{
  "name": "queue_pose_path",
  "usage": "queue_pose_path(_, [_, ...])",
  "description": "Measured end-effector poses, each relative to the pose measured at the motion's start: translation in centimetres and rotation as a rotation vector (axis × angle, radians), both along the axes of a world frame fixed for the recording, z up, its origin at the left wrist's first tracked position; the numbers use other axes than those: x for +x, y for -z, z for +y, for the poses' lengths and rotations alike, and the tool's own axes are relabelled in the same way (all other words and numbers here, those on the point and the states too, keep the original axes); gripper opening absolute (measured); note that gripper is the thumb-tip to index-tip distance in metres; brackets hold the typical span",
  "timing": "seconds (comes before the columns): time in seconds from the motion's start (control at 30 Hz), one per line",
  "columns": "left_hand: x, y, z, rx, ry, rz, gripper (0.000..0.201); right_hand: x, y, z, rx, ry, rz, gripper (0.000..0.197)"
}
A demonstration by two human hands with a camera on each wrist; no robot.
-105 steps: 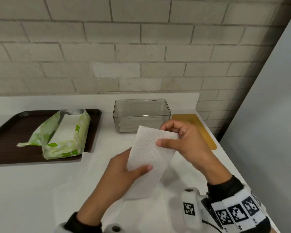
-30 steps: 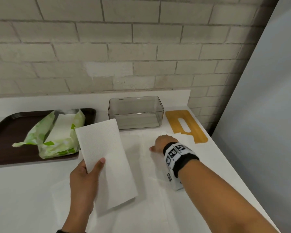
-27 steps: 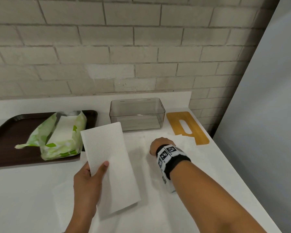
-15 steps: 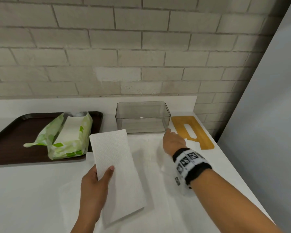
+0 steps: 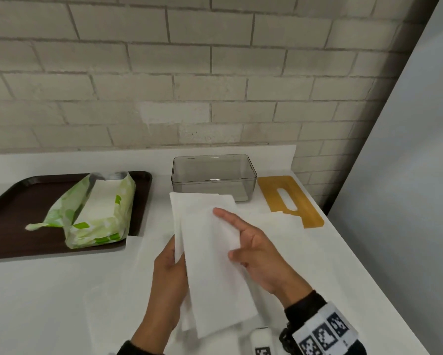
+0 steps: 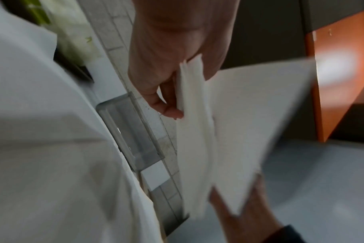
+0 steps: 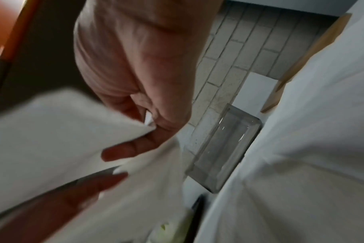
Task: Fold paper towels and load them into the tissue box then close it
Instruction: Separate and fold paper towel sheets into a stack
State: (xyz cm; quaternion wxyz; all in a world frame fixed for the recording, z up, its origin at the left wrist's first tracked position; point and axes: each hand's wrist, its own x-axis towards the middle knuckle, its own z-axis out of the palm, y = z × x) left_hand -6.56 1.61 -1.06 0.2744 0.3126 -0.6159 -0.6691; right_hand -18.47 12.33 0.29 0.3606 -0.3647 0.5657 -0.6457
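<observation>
Now the right hand (image 5: 260,254) has brought a second folded towel (image 5: 215,265) onto the first (image 5: 189,203), both hands pinching the pair above the counter, so stacking proceeds while the box (image 5: 214,179) stands unloaded behind them.

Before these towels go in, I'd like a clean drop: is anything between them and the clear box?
Nothing visible. The towels, held by the left hand and right hand, are just in front of the box, which is open and looks empty. Its lid lies off to the right.
</observation>
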Motion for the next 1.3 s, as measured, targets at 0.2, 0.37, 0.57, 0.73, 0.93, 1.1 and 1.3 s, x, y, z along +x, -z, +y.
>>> queue_pose_path(0.2, [0.0, -0.4, 0.4, 0.333, 0.003, 0.052, 0.021, 0.8, 1.6, -2.2, 0.248, 0.063, 0.344, 0.089])
queue_pose_path(0.37, [0.1, 1.1, -0.9, 0.446, -0.020, 0.020, 0.052, 1.5, 0.9, -2.7, 0.305, 0.013, 0.416, 0.080])
queue_pose_path(0.57, [0.1, 1.2, -1.6, 0.394, -0.003, -0.030, 0.029, -4.4, -0.9, -1.6, 0.342, 0.235, 0.236, 0.055])
queue_pose_path(0.73, [0.9, 1.2, -2.2, 0.379, 0.018, 0.007, 0.026, -12.1, 1.5, 0.8, 1.037, 0.294, 0.464, 0.041])
queue_pose_path(0.93, [1.1, 1.4, -2.0, 0.366, 0.004, 0.004, 0.021, -12.6, 3.2, 0.0, 1.285, 0.103, 0.703, 0.059])
queue_pose_path(1.1, [1.2, 1.4, -2.0, 0.367, 0.004, 0.000, 0.017, -12.6, 4.7, -1.8, 1.286, 0.160, 0.702, 0.052])
queue_pose_path(1.3, [1.3, 1.4, -1.9, 0.378, -0.009, 0.032, 0.017, -13.0, 5.2, -1.4, 0.987, 0.484, 0.717, 0.042])
